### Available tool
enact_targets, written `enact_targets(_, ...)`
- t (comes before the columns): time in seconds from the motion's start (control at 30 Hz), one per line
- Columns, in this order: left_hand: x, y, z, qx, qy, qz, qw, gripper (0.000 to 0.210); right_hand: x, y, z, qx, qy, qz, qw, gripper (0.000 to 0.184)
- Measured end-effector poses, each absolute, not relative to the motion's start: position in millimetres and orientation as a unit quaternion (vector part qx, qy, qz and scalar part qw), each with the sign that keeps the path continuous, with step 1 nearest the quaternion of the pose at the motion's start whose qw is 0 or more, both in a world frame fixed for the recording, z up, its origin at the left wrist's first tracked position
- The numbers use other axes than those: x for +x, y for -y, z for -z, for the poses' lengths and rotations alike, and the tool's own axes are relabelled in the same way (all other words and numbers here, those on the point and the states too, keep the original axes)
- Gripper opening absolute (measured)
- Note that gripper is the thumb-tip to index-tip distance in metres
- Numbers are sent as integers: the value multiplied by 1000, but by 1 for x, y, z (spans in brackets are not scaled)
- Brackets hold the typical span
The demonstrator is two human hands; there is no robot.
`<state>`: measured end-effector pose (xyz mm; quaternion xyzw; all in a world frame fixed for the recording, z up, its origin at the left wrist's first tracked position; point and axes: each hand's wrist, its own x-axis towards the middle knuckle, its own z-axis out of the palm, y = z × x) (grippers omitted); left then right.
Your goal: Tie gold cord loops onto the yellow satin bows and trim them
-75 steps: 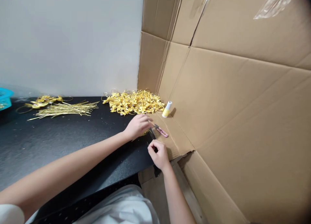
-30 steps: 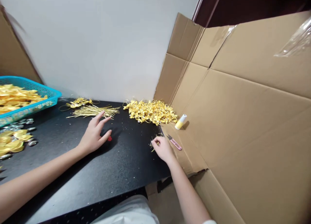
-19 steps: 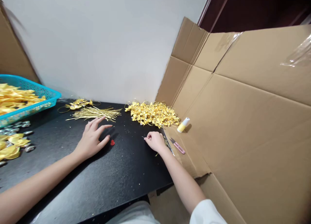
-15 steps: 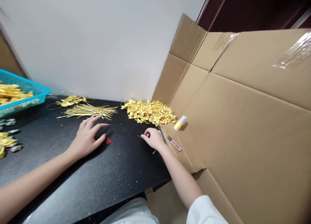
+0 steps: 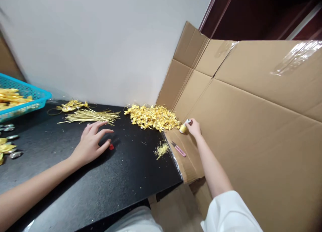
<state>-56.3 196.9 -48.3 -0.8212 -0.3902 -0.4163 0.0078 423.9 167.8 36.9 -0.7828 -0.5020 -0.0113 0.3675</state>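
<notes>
My right hand (image 5: 194,127) has its fingers closed around the upper end of a yellow thread spool (image 5: 183,128), which stands tilted on the cardboard. My left hand (image 5: 93,142) rests on the black table with fingers spread, holding nothing. Beside its thumb lies a small red piece (image 5: 111,147). A thin needle-like sliver (image 5: 143,143) lies on the table between the hands. Pink thread snips (image 5: 178,149) lie on the cardboard below my right hand. Left of them is a tangle of yellow thread scraps (image 5: 161,149).
A heap of yellow ribbon bows (image 5: 153,117) sits against the wall. Gold ties (image 5: 90,116) and a few more bows (image 5: 71,105) lie left of it. A blue basket (image 5: 41,95) holds yellow pieces at far left, near silver beads (image 5: 15,154). Tall cardboard (image 5: 251,124) walls the right side.
My right hand has left the sliver on the table and moved right and up to the thread spool. The thread scraps are uncovered. My left hand stays nearly still.
</notes>
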Motion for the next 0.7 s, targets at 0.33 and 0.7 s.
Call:
enact_targets(0.33,16,-216,-22,-779,350,430,-295,53,278,-203,-98,-527,568,-177,606,36)
enact_targets(0.7,-12,-236,-40,-684,363,434,-460,38,178,-223,-69,-554,488,-95,667,45)
